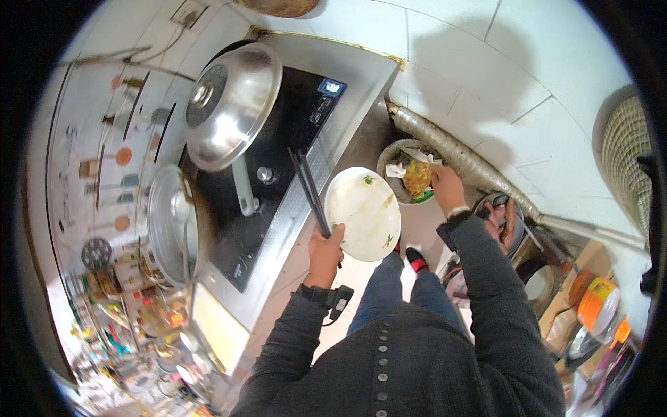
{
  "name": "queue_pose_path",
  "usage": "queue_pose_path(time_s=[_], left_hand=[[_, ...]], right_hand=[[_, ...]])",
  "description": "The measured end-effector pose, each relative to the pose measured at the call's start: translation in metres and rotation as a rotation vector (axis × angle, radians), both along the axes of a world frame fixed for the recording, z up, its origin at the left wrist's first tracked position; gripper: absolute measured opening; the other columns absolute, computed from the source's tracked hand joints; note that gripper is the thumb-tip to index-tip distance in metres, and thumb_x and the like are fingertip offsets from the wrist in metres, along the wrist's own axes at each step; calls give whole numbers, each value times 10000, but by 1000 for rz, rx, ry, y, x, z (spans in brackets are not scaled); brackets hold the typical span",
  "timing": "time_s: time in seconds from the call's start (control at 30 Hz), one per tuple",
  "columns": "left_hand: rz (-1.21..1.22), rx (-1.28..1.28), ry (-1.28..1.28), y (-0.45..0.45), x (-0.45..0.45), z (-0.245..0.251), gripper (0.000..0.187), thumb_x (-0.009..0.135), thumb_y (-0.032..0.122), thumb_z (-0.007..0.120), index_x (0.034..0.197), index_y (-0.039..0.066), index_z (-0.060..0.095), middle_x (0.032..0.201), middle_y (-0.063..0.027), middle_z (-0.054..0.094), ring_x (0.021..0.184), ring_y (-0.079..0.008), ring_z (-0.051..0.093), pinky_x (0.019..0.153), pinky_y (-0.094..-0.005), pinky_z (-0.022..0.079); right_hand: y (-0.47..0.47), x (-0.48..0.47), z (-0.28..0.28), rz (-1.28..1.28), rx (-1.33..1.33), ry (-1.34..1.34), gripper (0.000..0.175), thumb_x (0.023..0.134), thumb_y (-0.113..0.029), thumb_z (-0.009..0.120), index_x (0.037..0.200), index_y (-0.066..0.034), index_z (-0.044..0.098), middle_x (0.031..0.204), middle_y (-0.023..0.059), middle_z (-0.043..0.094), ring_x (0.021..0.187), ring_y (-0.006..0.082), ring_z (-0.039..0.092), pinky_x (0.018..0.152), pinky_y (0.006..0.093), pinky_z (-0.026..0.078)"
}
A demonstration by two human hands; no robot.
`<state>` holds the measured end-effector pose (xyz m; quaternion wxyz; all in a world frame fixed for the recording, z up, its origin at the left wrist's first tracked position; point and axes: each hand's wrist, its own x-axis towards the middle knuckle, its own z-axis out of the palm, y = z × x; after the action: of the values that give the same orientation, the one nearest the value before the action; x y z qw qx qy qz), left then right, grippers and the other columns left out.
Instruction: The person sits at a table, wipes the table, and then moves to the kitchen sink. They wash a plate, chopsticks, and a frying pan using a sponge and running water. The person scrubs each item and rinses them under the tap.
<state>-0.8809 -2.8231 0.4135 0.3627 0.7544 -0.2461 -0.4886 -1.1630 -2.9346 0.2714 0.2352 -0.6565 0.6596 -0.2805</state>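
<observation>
My left hand (324, 255) grips a white plate (363, 213) by its near left edge, together with several dark chopsticks (308, 190) that point up and away. Green bits and smears of food lie on the tilted plate. To the right of the plate, my right hand (445, 186) reaches over a round waste bin (388, 156) on the floor, its fingers bent at a yellowish-brown mass of food scraps (417, 177). Whitish crumpled pieces lie beside the scraps. Whether my right fingers hold anything is hard to make out.
A black cooktop (229, 234) on a steel counter bears a wok with a domed steel lid (234, 107). Left of it stands a metal pot (172, 224) with a ladle. A cream cutting board (219, 326) lies at the near counter end. A wrapped pipe (458, 151) runs along the tiled wall.
</observation>
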Motion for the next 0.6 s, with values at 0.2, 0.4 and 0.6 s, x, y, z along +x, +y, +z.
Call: queue_pose_path(time_s=[0.2,0.4,0.6], left_hand=[[275,-110,286,82,-12,8,237,885,202,651,1000,33,532,632,-4,525,394,-65,378,354,-240,295],[516,-169,696,171,-12,17,182,936,236,582,1010,74,544,655,16,527,409,-59,341,359,-215,264],[756,-329,851,291,33,47,288,961,304,550,1055,35,504,631,30,478,441,-33,350,377,-185,301]], right_hand=[[87,-14,25,-70,683,-737,194,917,-206,580,1026,-61,651,831,27,656,748,141,630,656,289,489],[169,5,71,94,1052,-1216,264,981,-261,490,1135,-71,587,942,-1,629,809,100,595,701,230,489],[197,56,105,342,1184,-887,249,943,-257,572,1087,-55,599,868,9,647,763,120,608,663,247,483]])
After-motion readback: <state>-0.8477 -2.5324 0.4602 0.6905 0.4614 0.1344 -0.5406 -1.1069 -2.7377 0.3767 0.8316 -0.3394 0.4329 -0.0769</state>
